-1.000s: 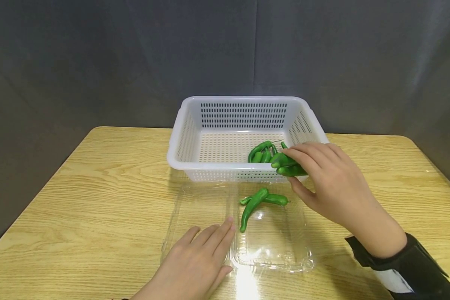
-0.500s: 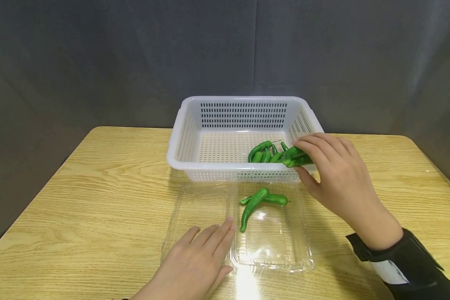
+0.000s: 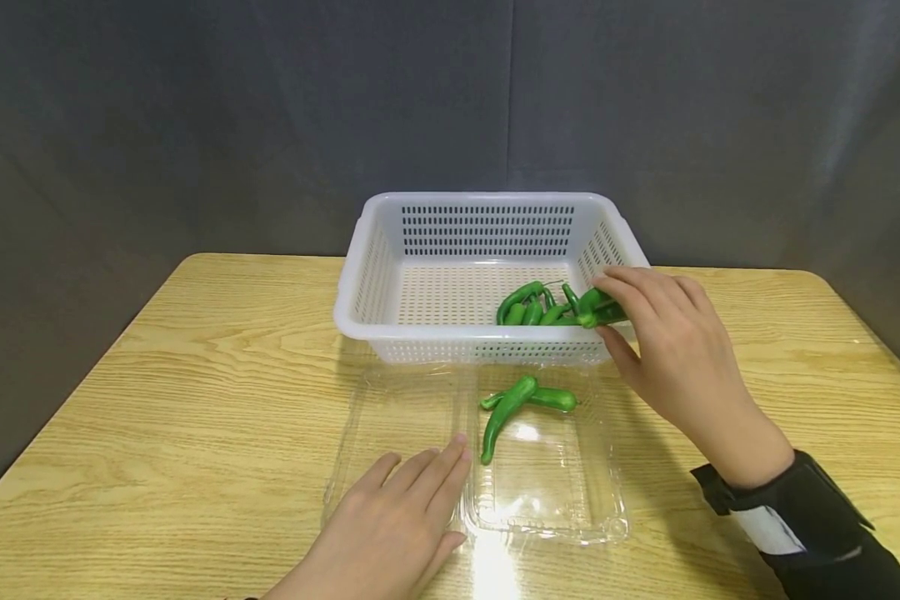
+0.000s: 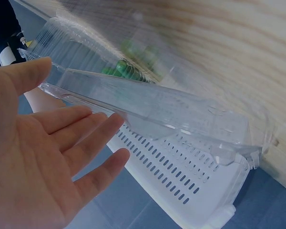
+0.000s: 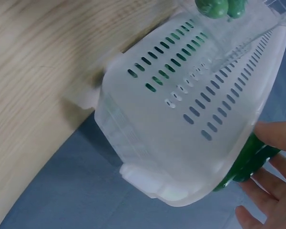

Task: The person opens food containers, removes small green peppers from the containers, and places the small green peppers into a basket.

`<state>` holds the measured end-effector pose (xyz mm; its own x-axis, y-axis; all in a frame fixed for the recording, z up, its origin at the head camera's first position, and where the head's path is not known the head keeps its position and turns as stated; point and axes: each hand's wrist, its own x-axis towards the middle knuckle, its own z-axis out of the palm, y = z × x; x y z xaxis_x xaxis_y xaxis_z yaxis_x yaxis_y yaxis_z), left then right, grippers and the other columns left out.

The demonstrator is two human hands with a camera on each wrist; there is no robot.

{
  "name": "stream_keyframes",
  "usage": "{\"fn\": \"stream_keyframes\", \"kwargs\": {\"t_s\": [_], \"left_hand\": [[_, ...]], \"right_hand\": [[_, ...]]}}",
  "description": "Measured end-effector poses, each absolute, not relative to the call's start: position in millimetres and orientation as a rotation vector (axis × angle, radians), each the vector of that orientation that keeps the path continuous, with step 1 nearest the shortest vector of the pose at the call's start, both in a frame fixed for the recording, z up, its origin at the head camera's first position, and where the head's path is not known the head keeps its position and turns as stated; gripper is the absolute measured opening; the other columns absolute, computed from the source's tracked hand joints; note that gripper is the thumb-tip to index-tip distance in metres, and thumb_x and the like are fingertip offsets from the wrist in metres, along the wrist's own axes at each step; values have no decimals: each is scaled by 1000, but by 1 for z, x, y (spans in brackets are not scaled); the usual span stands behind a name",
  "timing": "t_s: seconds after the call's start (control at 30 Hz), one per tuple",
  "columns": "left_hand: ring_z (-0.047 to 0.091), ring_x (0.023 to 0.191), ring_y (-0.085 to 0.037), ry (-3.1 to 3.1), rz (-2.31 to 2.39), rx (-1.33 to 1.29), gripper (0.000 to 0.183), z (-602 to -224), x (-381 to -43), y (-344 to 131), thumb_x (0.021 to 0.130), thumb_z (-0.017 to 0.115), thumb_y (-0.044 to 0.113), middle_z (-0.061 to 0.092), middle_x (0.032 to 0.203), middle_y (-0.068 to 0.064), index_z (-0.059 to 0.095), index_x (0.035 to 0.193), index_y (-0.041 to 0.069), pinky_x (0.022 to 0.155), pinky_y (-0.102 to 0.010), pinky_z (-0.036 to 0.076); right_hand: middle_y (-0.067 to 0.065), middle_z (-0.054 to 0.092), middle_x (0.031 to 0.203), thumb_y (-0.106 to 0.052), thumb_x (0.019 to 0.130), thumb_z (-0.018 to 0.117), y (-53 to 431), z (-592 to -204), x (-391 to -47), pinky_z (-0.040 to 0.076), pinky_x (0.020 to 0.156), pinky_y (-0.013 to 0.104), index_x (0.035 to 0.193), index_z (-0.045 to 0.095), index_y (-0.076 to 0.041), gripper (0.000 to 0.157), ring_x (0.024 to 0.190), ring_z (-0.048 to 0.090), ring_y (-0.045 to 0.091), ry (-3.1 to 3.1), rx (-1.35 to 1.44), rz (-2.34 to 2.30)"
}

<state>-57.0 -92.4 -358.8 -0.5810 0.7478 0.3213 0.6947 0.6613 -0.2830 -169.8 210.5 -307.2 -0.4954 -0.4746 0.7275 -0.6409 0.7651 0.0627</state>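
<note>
My right hand (image 3: 671,350) holds a pair of green peppers (image 3: 603,308) at the front right rim of the white basket (image 3: 487,332). In the right wrist view, thumb and fingers pinch these peppers (image 5: 248,160) from either side, just past the rim. Several more green peppers (image 3: 521,292) lie inside the basket, by its front wall. Before it, the clear plastic clamshell box (image 3: 547,500) stands unfolded, with two crossed green peppers (image 3: 506,417) in its right half. My left hand (image 3: 390,517), fingers extended, rests over the left half near the hinge.
The wood-grain table (image 3: 157,417) carries everything. A dark grey curtain (image 3: 270,125) hangs behind the table's far edge. The basket's perforated wall (image 5: 181,95) rises directly behind the clamshell box.
My right hand has moved rightward and slightly away with the peppers, from in front of the basket's rim to over it. My left hand has stayed put.
</note>
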Motion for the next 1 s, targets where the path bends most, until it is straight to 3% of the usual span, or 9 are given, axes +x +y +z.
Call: {"fn": "stream_keyframes", "kwargs": {"t_s": [1.0], "left_hand": [[64,108,-18,-2476,140,-1156,69,-357,-57,-93,91,63,49,56,140,-11,54,139,-1,87,-38,54]], "right_hand": [[26,61,122,3,79,78,215,-317,-176,43,93,55,137,50,6,64,108,57,44,-2316,698,303]]}}
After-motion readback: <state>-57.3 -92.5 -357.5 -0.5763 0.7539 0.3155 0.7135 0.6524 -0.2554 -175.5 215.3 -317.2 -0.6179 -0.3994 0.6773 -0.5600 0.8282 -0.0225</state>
